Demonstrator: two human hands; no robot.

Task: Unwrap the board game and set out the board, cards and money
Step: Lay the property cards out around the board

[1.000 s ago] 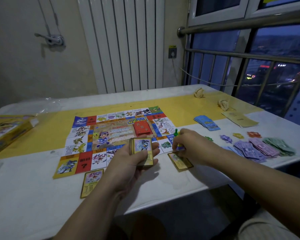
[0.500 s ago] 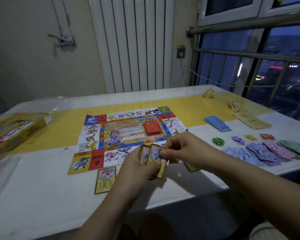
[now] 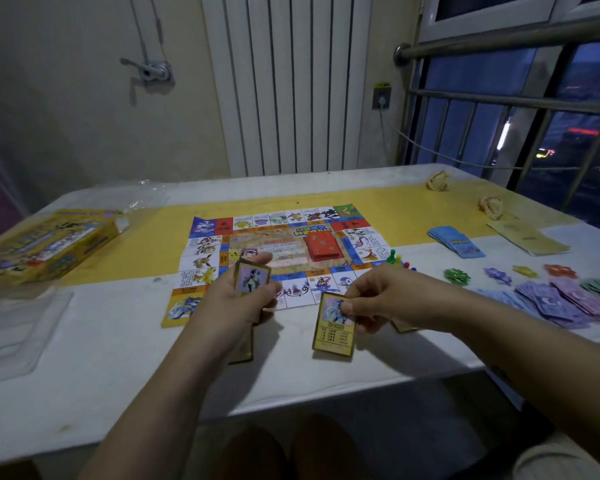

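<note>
Both grips occupied above the bench (image 3: 118, 341)
The deck (image 3: 253, 279) is clasped in the left grip (image 3: 231, 304); a single card (image 3: 333, 329) is pinched, hanging below the right grip (image 3: 378, 299).

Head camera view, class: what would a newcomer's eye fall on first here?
The colourful paper game board lies flat in the middle of the white table. In front of it the left hand grips a stack of gold-edged cards, while the right hand pinches a single yellow card by its top. Fanned purple paper money spreads along the table's right side.
</note>
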